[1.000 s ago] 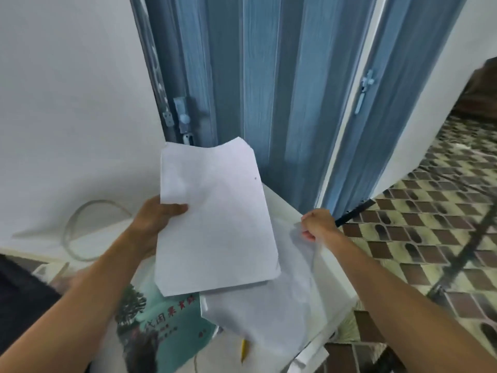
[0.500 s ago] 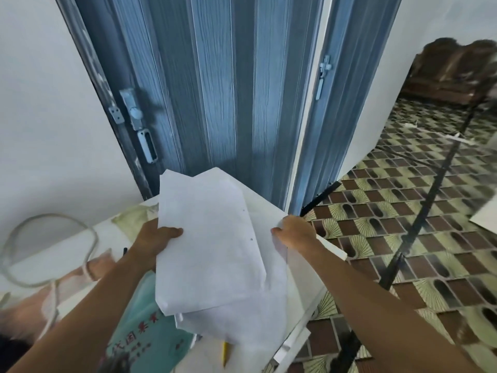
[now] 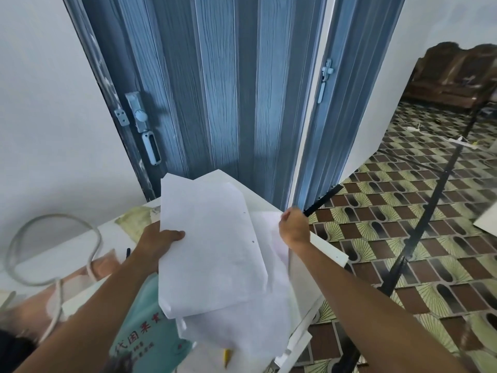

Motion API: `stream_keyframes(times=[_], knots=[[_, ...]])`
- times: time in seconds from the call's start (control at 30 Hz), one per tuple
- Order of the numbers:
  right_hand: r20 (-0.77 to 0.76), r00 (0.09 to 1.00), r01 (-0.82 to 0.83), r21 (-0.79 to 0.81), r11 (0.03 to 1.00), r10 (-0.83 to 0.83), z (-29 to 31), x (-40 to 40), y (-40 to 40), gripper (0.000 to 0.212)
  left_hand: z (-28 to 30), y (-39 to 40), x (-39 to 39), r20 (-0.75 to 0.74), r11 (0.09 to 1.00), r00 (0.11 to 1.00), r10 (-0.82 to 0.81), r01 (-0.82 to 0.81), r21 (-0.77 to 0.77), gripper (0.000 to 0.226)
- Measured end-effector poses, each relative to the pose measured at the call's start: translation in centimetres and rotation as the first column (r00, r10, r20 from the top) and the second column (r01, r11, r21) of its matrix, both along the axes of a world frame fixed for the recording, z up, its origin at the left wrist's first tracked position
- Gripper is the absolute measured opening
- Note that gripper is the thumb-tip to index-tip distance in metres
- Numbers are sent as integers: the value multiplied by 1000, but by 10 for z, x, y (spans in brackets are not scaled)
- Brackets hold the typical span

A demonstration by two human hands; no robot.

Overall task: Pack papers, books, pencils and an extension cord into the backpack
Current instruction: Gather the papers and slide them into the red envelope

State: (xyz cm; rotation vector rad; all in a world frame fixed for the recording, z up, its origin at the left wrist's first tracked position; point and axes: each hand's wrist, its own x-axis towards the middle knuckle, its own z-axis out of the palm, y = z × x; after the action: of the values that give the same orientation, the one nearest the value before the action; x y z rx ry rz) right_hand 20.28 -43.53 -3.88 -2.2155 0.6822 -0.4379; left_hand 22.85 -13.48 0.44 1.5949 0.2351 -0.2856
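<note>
My left hand (image 3: 158,239) grips the left edge of a stack of white papers (image 3: 212,246), thumb on top. My right hand (image 3: 294,227) pinches the right edge of a lower white sheet (image 3: 242,327) that hangs under the stack. Below the papers lies a teal book (image 3: 142,337) with red characters on its cover. A yellow pencil (image 3: 226,356) pokes out from under the lower sheet. A grey-white extension cord (image 3: 53,238) loops on the table at the left. The backpack is not clearly in view.
The white table (image 3: 322,246) ends just right of my right hand. Behind it stands a blue folding door (image 3: 228,90). Patterned floor tiles (image 3: 430,238) and a dark stand pole (image 3: 403,254) lie to the right; a brown sofa (image 3: 457,76) is far back.
My right hand has brought its sheet in closer under the stack held by my left hand. The camera has swung right and up.
</note>
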Motion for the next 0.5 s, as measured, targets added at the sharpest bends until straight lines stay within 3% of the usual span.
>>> stream_keyframes(times=[0.07,0.13,0.3,0.4,0.5], knots=[[187,978,60,177,982,-93,21,2,-3,15,1,2,0,10,1000,1000,-7,7,9,29],[346,927,61,237,970,-143,48,4,-6,13,2,3,-1,17,1000,1000,0,0,17,30],[625,780,-54,53,997,9,124,11,-1,11,3,-2,-1,27,997,999,21,-23,75,25],[686,722,-52,-84,995,96,157,14,4,11,6,-6,-1,18,993,999,39,-41,113,16],[749,654,-44,-106,993,109,189,15,-1,12,12,-7,-1,13,994,999,40,-41,101,15]])
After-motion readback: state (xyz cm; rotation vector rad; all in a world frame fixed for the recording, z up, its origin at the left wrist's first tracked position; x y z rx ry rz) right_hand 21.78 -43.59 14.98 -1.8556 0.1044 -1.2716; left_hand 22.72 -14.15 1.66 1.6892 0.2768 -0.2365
